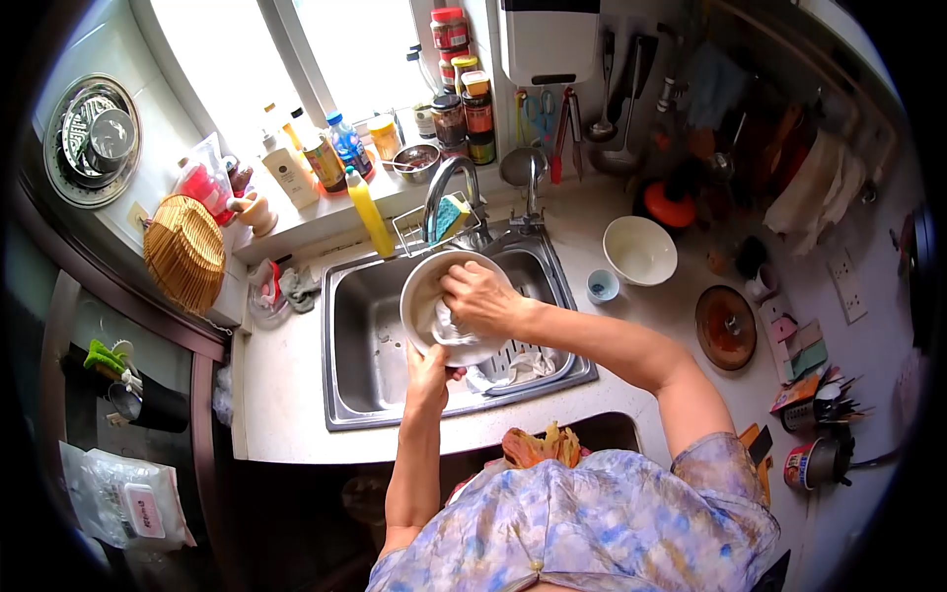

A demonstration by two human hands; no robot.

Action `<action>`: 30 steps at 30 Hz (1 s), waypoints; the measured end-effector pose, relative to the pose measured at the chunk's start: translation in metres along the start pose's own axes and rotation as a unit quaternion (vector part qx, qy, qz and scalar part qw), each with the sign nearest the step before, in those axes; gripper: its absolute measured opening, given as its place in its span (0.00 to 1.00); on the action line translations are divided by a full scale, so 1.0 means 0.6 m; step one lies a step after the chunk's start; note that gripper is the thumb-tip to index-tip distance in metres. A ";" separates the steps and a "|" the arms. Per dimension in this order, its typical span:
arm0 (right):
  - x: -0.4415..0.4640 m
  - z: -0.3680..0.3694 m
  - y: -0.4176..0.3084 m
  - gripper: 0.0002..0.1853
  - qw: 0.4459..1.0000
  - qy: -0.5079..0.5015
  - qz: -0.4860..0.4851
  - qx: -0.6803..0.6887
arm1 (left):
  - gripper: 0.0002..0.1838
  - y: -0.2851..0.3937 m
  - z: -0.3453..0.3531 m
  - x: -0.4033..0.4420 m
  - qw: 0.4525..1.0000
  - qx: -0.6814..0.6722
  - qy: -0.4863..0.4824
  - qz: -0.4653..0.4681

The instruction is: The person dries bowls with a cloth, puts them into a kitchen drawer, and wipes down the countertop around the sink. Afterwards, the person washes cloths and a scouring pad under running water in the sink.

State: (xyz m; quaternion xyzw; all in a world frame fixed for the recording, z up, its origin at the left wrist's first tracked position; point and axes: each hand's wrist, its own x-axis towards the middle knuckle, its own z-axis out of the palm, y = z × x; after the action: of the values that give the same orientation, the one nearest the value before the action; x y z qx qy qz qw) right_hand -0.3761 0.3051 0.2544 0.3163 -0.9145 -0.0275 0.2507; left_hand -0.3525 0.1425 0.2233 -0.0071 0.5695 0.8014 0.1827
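Over the steel sink (360,390) I hold a white bowl (418,292), tilted so that its inside faces me. My left hand (429,371) grips the bowl's lower rim, fingers underneath. Inside the bowl, my right hand (485,302) is closed on a white cloth (449,328) pressed against the inner wall; the fingertips are partly hidden. The curved faucet (434,202) rises just behind the bowl. Below my right forearm, another white cloth (528,368) lies in a drain basket (562,373) at the sink's right side.
A larger white bowl (639,251) and a small cup (602,286) stand right of the sink, with a glass lid (726,327) farther right. A yellow bottle (368,214) and a sponge rack (409,237) are behind it. Jars and bottles line the windowsill.
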 end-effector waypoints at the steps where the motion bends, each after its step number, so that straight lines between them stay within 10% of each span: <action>1: -0.004 -0.002 -0.005 0.11 0.995 -0.062 0.040 0.069 | 0.16 0.002 -0.002 0.000 0.999 0.029 0.017 0.014; 2: 0.004 -0.001 -0.006 0.18 0.939 -0.230 0.112 0.231 | 0.17 0.000 -0.006 0.003 0.998 0.042 0.026 0.037; 5: -0.008 -0.022 -0.029 0.35 0.823 -0.210 0.106 0.517 | 0.21 -0.018 -0.014 0.020 0.986 0.004 0.070 0.150; 7: -0.023 -0.014 -0.058 0.42 0.914 -0.154 0.061 0.371 | 0.21 -0.021 -0.025 0.019 0.989 0.014 0.068 0.133; 12: -0.053 -0.002 -0.040 0.08 0.998 -0.005 -0.063 -0.014 | 0.16 0.039 -0.052 -0.001 0.994 0.105 -0.001 -0.027; 15: -0.053 -0.034 -0.034 0.05 0.975 -0.156 -0.065 0.147 | 0.11 0.050 -0.081 0.019 0.977 0.108 -0.090 -0.157; 18: -0.041 -0.071 -0.009 0.14 0.866 -0.258 0.052 0.425 | 0.27 0.068 -0.078 0.029 0.928 0.123 -0.238 -0.259; 21: -0.057 -0.069 0.020 0.17 0.638 -0.253 0.122 0.717 | 0.44 0.043 -0.080 0.040 0.907 0.178 -0.285 -0.252; 23: -0.074 -0.067 0.032 0.20 0.619 -0.260 0.148 0.726 | 0.51 0.022 -0.078 0.035 0.931 0.298 -0.202 -0.061; 25: -0.093 -0.074 0.037 0.24 0.501 -0.170 0.193 0.826 | 0.42 0.002 -0.093 0.043 0.943 0.192 -0.268 -0.041; 30: -0.130 -0.028 0.055 0.39 0.409 -0.005 0.226 0.884 | 0.25 0.000 -0.073 0.029 0.949 -0.097 -0.290 -0.071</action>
State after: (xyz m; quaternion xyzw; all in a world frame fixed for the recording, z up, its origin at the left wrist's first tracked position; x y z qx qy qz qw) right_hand -0.3339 0.3795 0.2414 0.1443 -0.4710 0.8524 -0.1753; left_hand -0.3771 0.1074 0.2042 0.1676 0.4093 0.8052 0.3950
